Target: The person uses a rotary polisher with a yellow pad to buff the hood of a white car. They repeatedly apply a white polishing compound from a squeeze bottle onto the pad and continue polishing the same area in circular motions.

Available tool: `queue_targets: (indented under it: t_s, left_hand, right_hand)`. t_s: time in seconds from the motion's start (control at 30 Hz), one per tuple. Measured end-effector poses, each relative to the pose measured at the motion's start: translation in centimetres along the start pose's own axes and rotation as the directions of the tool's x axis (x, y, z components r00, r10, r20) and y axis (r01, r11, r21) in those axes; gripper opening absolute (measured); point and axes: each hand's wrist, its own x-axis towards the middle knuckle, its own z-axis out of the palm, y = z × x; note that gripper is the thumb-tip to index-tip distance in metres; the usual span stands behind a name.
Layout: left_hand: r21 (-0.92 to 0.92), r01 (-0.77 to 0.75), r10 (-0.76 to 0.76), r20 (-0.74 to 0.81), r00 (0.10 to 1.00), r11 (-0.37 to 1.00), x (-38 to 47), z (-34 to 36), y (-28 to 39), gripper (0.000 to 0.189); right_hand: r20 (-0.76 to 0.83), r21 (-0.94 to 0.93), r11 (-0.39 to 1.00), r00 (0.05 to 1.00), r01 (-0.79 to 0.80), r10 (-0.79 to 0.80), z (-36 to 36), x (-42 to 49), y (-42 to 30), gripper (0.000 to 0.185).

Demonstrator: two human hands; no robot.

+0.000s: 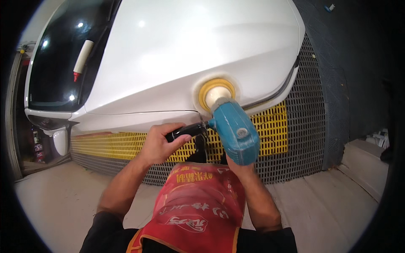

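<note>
My left hand [161, 142] is wrapped around the black side handle [186, 131] of a teal rotary polisher [237, 129]. Beneath the polisher's rear end shows part of my right hand [239, 167]; its fingers are hidden by the housing, where it grips the tool. A round buffing pad with a yellow ring [204, 91] rests against the white car's front corner, near the seam between hood [164, 53] and fender [158, 119]. The pad's outer edge looks blurred. Pale material sits at the pad's centre, below the polisher head.
On the dark windshield [57, 76] lies a white bottle with a red nozzle [84, 58]. A side mirror [60, 142] juts out at left. Yellow grating [275, 126] and grey grating [303, 136] cover the floor beside the car. A concrete ledge [364, 164] stands at right.
</note>
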Motion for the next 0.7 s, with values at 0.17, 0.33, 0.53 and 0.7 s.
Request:
queue_targets:
  t_s: [0.17,0.33,0.53,0.7]
  left_hand:
    - [-0.030,0.067,-0.067,0.024,0.997,0.997,0.6,0.2,1.8,0.033]
    - [0.051,-0.042,0.042,0.001,0.999,0.998,1.2,-0.8,0.6,0.039]
    - [0.145,0.089,-0.074,-0.106,0.992,0.985,-4.0,-4.6,-3.5,0.033]
    - [-0.087,0.246,-0.260,-0.238,0.936,0.965,-6.5,-1.0,-3.2,0.031]
  right_hand:
    - [-0.183,-0.032,0.993,0.977,0.110,-0.114,0.0,0.2,-1.2,0.040]
    - [-0.212,-0.105,0.980,0.959,0.171,-0.190,2.1,0.1,-2.1,0.044]
    - [-0.152,0.471,0.882,0.986,0.012,0.068,6.2,-1.4,-6.3,0.058]
    - [0.110,0.523,0.804,0.958,-0.282,0.265,4.1,-1.7,-5.5,0.061]
